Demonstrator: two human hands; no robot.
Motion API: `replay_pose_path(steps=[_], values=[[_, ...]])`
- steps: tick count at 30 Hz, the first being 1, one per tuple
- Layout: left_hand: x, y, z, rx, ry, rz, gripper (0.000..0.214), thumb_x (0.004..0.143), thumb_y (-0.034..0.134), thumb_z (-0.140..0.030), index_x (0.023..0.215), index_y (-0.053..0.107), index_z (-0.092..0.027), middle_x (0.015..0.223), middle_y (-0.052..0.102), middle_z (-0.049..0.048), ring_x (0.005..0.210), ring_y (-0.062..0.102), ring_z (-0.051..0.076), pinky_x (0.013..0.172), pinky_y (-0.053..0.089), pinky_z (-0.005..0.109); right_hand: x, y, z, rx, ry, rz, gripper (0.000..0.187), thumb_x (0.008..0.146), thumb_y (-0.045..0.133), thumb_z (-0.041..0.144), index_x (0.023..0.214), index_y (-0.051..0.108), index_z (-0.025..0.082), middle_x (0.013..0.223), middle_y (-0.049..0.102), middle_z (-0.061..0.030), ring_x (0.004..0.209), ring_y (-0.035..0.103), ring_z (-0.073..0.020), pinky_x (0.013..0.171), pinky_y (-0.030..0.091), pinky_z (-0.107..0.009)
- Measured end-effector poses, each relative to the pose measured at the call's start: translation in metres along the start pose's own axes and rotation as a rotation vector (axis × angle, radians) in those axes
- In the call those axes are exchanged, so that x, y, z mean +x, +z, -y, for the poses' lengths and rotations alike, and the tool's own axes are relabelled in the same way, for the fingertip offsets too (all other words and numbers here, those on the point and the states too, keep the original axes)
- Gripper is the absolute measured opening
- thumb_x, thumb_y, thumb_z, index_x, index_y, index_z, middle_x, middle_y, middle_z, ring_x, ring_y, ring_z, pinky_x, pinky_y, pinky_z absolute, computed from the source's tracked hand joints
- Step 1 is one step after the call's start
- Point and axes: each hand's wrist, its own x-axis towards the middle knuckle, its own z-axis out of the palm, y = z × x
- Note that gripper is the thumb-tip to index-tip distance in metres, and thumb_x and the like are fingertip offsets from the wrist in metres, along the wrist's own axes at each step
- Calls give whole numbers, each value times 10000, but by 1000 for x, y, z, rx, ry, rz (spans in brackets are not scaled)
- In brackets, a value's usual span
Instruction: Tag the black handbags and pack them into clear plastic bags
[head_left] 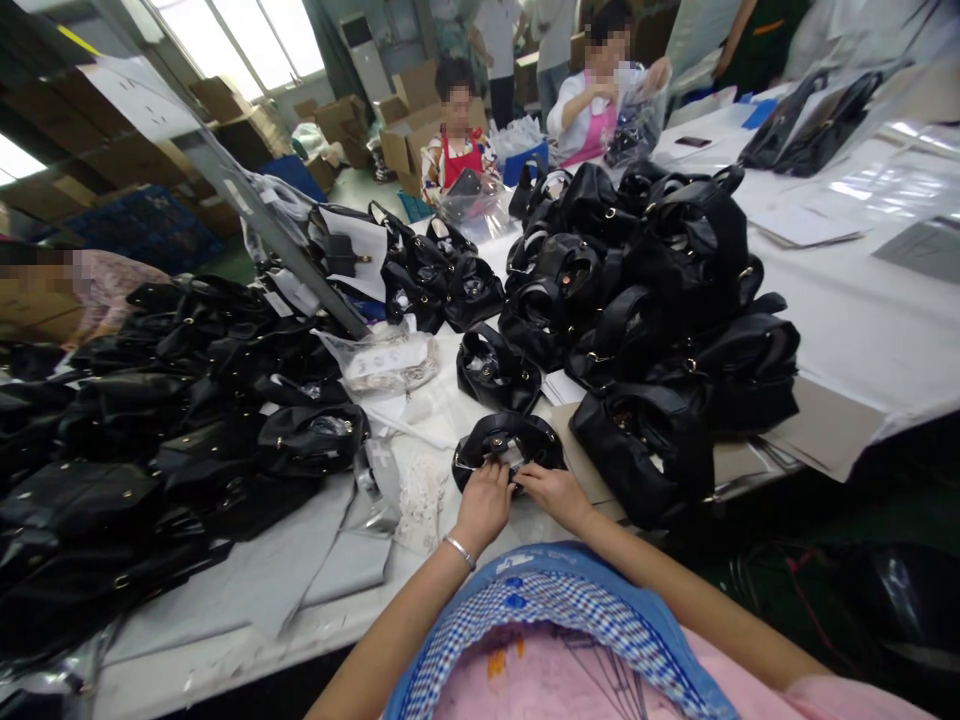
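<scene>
A small black handbag (pixel 507 441) lies open on the white table (pixel 225 590) right in front of me. My left hand (pixel 484 503), with a silver bracelet on the wrist, has its fingers curled on the bag's near rim and a pale tag at its mouth. My right hand (pixel 553 492) pinches the same spot from the right. Both hands meet at the bag's opening. What exactly the fingertips pinch is too small to make out.
A tall heap of black handbags (pixel 660 300) rises to the right, another pile (pixel 172 430) spreads over the left. A clear plastic packet (pixel 386 362) and grey pouches (pixel 375 480) lie between. Across the table two people in aprons handle bags; cartons stand behind them.
</scene>
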Motion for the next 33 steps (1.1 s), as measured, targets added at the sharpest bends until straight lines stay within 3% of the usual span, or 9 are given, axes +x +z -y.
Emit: replay_pose_path(steps=[6, 11, 14, 18, 21, 23, 26, 29, 33], values=[[-17, -10, 20, -285, 15, -89, 322, 965, 385, -206, 1241, 552, -197, 1305, 594, 60, 1204, 538, 165, 1047, 421, 298, 10, -10, 8, 213, 164, -77, 246, 969, 446, 336, 1013, 675, 258, 1038, 697, -19, 920, 667, -155, 732, 477, -221], [-13, -14, 11, -277, -147, -77, 432, 896, 565, -390, 1290, 496, -227, 1152, 672, 71, 1032, 632, 219, 895, 502, 332, 21, -11, 10, 253, 293, -48, 218, 950, 480, 357, 1071, 614, 235, 879, 725, -14, 800, 691, -185, 643, 455, -236], [-2, -14, 4, -185, -254, -14, 280, 925, 509, -393, 1147, 564, -231, 936, 704, 54, 861, 668, 223, 740, 510, 308, 19, -7, 5, 300, 264, -77, 266, 943, 486, 325, 1181, 548, 223, 920, 731, -20, 779, 694, -177, 644, 474, -240], [6, -13, 3, -152, -260, 18, 196, 955, 448, -346, 1047, 558, -212, 850, 682, 42, 808, 659, 205, 701, 495, 286, 5, -5, -1, 174, 124, -144, 365, 929, 504, 281, 1289, 504, 216, 1196, 664, -78, 915, 683, -196, 749, 513, -274], [3, -11, 2, -171, -194, -41, 163, 956, 443, -298, 1010, 556, -194, 946, 663, 60, 933, 631, 200, 818, 504, 303, -2, -5, -3, 20, 58, -107, 390, 921, 530, 285, 1307, 522, 230, 1259, 634, -80, 883, 685, -209, 753, 514, -292], [0, -9, 0, -177, -139, -109, 148, 946, 450, -254, 1023, 558, -188, 1160, 614, 92, 1113, 569, 214, 934, 485, 333, -3, -4, -5, -27, 57, -90, 403, 926, 531, 299, 1323, 521, 231, 1225, 656, -80, 819, 686, -205, 731, 505, -295], [-3, -6, -3, -177, -109, -116, 281, 931, 430, -174, 1202, 503, -176, 1396, 470, 127, 1262, 481, 225, 1024, 449, 363, -1, 0, -7, -19, 95, -112, 350, 944, 506, 320, 1273, 569, 218, 1102, 711, -74, 779, 678, -196, 720, 482, -283], [-1, -4, -3, -174, -133, -27, 448, 905, 404, -102, 1351, 391, -140, 1374, 503, 157, 1236, 515, 222, 1041, 436, 362, 2, 2, -8, 4, 77, -130, 266, 961, 468, 301, 1135, 646, 208, 976, 736, -54, 763, 665, -175, 716, 451, -260], [4, -4, 0, -189, -117, 50, 480, 868, 473, -125, 1342, 406, -131, 1330, 548, 161, 1212, 537, 233, 1026, 442, 350, 5, 2, -10, 10, 2, -121, 306, 992, 387, 277, 1060, 680, 221, 970, 733, -43, 783, 654, -153, 719, 419, -255]])
